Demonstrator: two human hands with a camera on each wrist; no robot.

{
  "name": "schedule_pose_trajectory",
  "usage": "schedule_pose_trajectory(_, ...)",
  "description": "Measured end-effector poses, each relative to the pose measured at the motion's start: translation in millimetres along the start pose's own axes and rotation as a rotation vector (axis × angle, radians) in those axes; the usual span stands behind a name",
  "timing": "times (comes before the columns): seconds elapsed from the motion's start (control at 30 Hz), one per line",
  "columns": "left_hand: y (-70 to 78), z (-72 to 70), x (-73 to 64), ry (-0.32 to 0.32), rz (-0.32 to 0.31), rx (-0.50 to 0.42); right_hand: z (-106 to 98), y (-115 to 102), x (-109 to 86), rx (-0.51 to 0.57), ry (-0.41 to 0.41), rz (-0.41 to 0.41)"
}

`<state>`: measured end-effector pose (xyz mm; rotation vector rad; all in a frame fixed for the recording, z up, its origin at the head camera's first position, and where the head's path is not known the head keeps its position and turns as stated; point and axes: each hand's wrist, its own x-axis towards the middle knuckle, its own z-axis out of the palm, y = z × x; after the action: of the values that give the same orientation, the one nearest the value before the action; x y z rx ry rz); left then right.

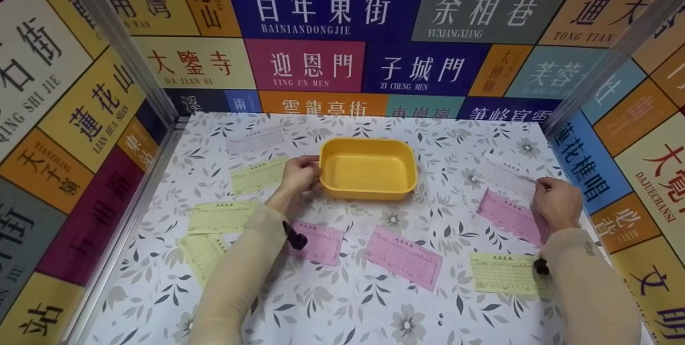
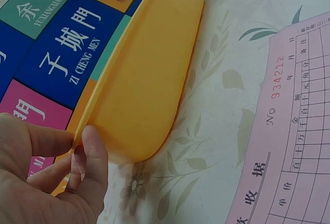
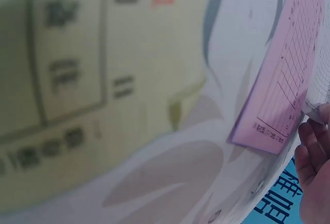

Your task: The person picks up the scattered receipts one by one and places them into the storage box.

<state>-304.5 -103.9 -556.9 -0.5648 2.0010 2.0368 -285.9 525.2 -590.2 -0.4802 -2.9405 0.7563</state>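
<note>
My left hand (image 1: pixel 297 175) pinches the left rim of a yellow plastic tub (image 1: pixel 369 171) between thumb and fingers. In the left wrist view the tub (image 2: pixel 149 69) shows its outer side, the fingertips at its rim. At the right, my right hand (image 1: pixel 559 203) pinches the end of a white receipt slip (image 1: pixel 505 178). A pink receipt slip (image 1: pixel 508 214) lies just below the white one, partly behind the hand. In the right wrist view only the fingers (image 3: pixel 305 164) show at the edge, by the white slip (image 3: pixel 320 74).
Under the right forearm lies a yellow slip (image 1: pixel 500 273). Two pink slips, one of them this slip (image 1: pixel 404 257), lie in front of the tub. Several yellow slips (image 1: pixel 222 216) and a white slip (image 1: pixel 257 140) lie on the left. Sign-patterned walls (image 1: pixel 332 5) enclose the floral tabletop (image 1: pixel 299 307).
</note>
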Motion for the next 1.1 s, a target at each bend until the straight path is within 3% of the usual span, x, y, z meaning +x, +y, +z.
schedule_pose_trajectory(0.13, 0.7, -0.3, -0.4, -0.006, -0.015, -0.008, -2, -3, 1.5, 0.024, 0.022, 0.02)
schedule_pose_trajectory(0.23, 0.8, -0.1, -0.3, -0.008, -0.018, -0.004, -3, -5, 3.1, 0.099, 0.032, 0.049)
schedule_pose_trajectory(0.4, 1.2, -0.3, -0.2, -0.01, -0.027, 0.001, -8, -7, 6.8, 0.263, -0.017, 0.191)
schedule_pose_trajectory(0.57, 1.6, -0.4, -0.1, -0.011, -0.026, 0.008, -12, -12, 10.5, 0.331, -0.041, 0.307)
schedule_pose_trajectory(0.8, 1.1, -0.5, 0.2, 0.005, 0.04, 0.064, -13, -17, 16.8, 0.354, -0.041, 0.327)
schedule_pose_trajectory(1.1, 3.3, 0.1, -0.8, 0.019, -0.005, 0.063, -16, -25, 14.6, 0.443, -0.039, 0.352)
